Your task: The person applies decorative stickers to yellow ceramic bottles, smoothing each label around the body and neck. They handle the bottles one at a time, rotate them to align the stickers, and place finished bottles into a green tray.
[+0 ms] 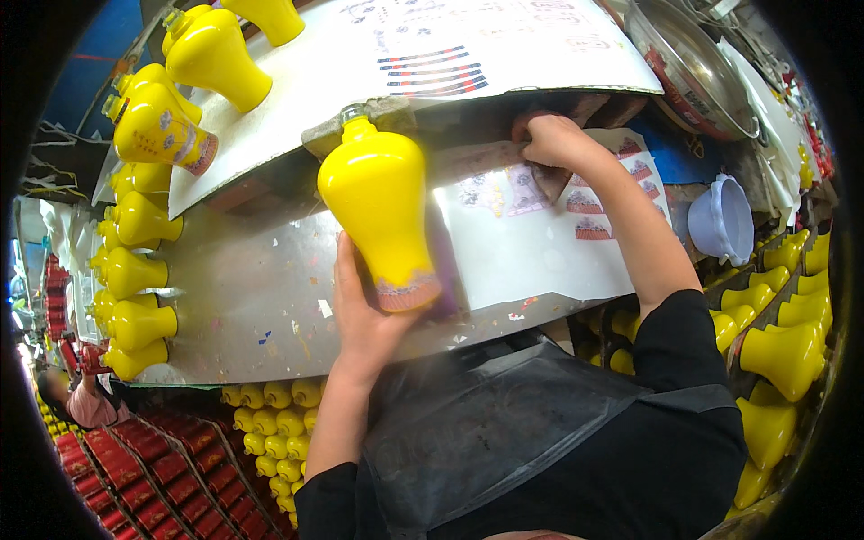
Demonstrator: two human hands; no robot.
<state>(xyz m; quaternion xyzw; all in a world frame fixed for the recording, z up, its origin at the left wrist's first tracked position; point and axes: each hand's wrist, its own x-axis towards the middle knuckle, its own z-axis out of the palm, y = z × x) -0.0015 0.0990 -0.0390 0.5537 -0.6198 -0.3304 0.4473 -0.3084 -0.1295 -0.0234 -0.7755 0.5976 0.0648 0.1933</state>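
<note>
A glossy yellow vase-shaped bottle [373, 193] stands tilted on the metal bench, its clear neck against a brownish block [319, 139]. My left hand [364, 310] is closed around its lower end, where a pinkish patterned band [409, 290] circles the foot. Farther right, my right hand [547, 139] is curled closed under the edge of the raised white board. A brownish wedge-shaped piece [551, 183] shows just below its fingers; whether the hand grips it is unclear. Beneath lies a white sheet [495, 261] with pinkish patterned decals [589, 202].
Several yellow bottles [135, 270] line the bench's left end, with others on the raised board [297, 90]. A pale blue tub [720, 220] and a large metal basin [702, 63] are at right. Racked yellow bottles [783, 355] stand lower right. A person [94, 405] is far left.
</note>
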